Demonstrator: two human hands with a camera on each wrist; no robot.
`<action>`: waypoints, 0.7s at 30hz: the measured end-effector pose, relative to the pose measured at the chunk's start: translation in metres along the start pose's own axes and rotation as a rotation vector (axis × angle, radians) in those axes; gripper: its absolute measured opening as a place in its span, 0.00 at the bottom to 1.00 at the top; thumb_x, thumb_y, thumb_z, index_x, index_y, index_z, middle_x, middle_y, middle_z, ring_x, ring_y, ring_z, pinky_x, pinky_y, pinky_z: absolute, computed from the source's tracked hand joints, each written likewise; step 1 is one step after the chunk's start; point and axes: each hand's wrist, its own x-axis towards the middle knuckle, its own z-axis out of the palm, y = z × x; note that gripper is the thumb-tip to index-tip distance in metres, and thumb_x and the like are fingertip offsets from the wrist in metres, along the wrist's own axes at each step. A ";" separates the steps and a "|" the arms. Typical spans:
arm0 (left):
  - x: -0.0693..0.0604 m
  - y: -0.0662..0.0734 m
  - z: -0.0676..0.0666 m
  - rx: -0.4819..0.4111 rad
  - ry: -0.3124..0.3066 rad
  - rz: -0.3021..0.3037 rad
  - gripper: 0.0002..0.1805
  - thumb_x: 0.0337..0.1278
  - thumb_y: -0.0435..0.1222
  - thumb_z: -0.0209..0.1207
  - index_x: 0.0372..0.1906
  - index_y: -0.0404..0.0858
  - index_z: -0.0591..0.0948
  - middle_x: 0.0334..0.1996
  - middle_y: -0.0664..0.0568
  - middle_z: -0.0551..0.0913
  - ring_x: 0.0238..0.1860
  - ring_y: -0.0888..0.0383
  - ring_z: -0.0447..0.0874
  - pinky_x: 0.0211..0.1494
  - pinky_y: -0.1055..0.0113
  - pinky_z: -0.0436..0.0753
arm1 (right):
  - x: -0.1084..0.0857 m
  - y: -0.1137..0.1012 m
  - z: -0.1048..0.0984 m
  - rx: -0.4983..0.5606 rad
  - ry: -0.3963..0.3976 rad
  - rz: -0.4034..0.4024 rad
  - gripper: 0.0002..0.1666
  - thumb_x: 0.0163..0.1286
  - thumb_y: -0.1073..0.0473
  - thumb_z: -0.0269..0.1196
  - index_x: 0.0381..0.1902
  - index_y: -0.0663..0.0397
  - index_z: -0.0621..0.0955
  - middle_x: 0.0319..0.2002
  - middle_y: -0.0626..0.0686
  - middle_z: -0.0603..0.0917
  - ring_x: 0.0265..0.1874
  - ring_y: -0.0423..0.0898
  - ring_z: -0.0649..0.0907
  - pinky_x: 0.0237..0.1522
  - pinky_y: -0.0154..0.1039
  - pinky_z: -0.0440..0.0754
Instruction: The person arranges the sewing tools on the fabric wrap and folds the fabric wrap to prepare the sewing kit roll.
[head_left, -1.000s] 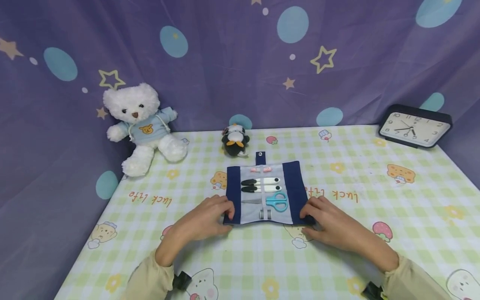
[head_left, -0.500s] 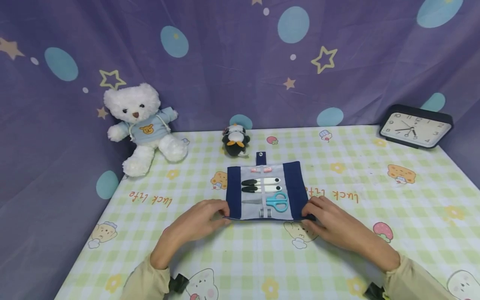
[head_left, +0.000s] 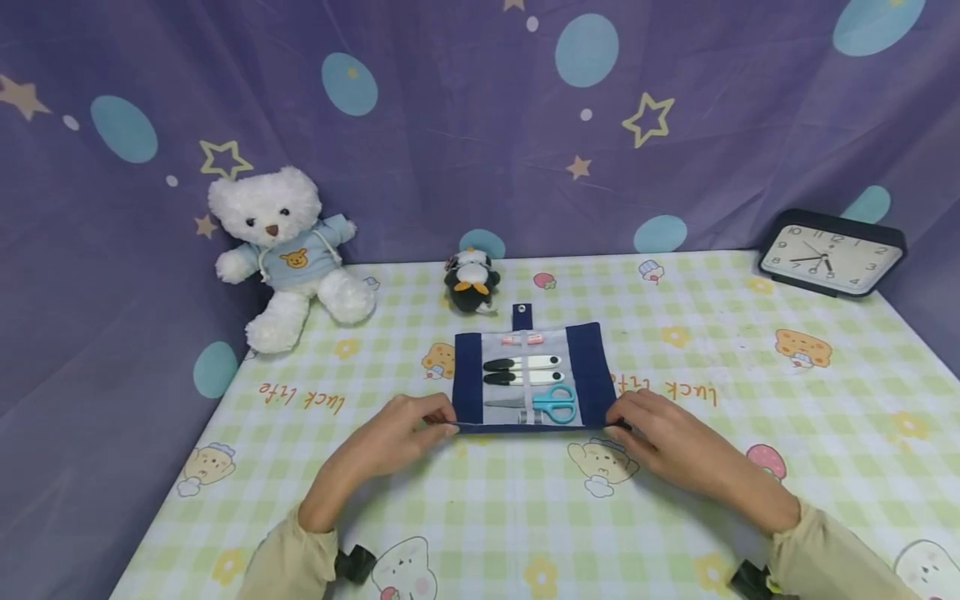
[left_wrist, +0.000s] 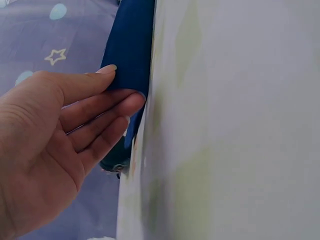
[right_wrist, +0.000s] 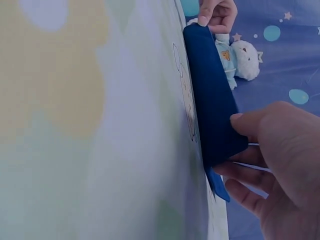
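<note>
A navy fabric tool roll (head_left: pixel 588 375) lies unfolded on the table, its near edge lifted. Under an elastic band on its grey lining sit blue-handled scissors (head_left: pixel 558 403), two white-and-black slim tools (head_left: pixel 540 362), small pink pieces (head_left: pixel 534 338) and a grey piece (head_left: pixel 531 417) partly covered by the raised edge. My left hand (head_left: pixel 393 437) pinches the near left corner, and the left wrist view has its thumb on the outer navy cloth (left_wrist: pixel 131 45). At the near right corner, my right hand (head_left: pixel 675 442) grips the cloth between thumb and fingers.
Beyond the roll's snap strap (head_left: pixel 522 317) sits a penguin toy (head_left: pixel 471 282). A white teddy bear (head_left: pixel 288 258) leans at the back left, and a black-framed clock (head_left: pixel 828 254) stands at the back right. Purple curtain (head_left: pixel 465 125) encloses the table's back and sides.
The near edge of the roll has risen and shifted away from me, now partly covering the grey piece. My left hand has changed its hold from over the side panel to the corner.
</note>
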 end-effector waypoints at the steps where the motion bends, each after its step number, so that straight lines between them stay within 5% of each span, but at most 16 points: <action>1: 0.000 -0.001 0.000 -0.015 0.007 -0.006 0.04 0.74 0.33 0.61 0.43 0.46 0.84 0.39 0.60 0.88 0.44 0.62 0.86 0.49 0.60 0.83 | 0.000 0.001 0.000 0.004 0.002 0.009 0.10 0.65 0.66 0.72 0.41 0.50 0.84 0.39 0.42 0.83 0.41 0.40 0.83 0.42 0.42 0.83; 10: 0.004 -0.007 -0.001 -0.088 0.053 -0.031 0.03 0.76 0.36 0.59 0.44 0.43 0.82 0.36 0.58 0.87 0.38 0.60 0.86 0.44 0.62 0.82 | 0.004 0.010 -0.001 0.171 0.015 0.112 0.03 0.75 0.64 0.65 0.43 0.50 0.84 0.38 0.42 0.85 0.38 0.36 0.83 0.39 0.39 0.83; 15: 0.008 -0.011 -0.001 -0.114 0.042 -0.050 0.05 0.78 0.37 0.56 0.45 0.40 0.81 0.31 0.54 0.84 0.29 0.60 0.77 0.36 0.64 0.77 | 0.008 0.016 0.000 0.283 0.050 0.131 0.07 0.74 0.69 0.64 0.41 0.50 0.84 0.35 0.42 0.85 0.33 0.35 0.82 0.35 0.35 0.80; 21: 0.011 -0.012 -0.002 -0.170 0.034 -0.079 0.07 0.80 0.37 0.54 0.45 0.37 0.79 0.28 0.51 0.81 0.27 0.57 0.75 0.35 0.64 0.74 | 0.010 0.021 0.001 0.293 0.080 0.166 0.09 0.74 0.70 0.63 0.41 0.49 0.83 0.31 0.41 0.82 0.27 0.34 0.76 0.32 0.34 0.76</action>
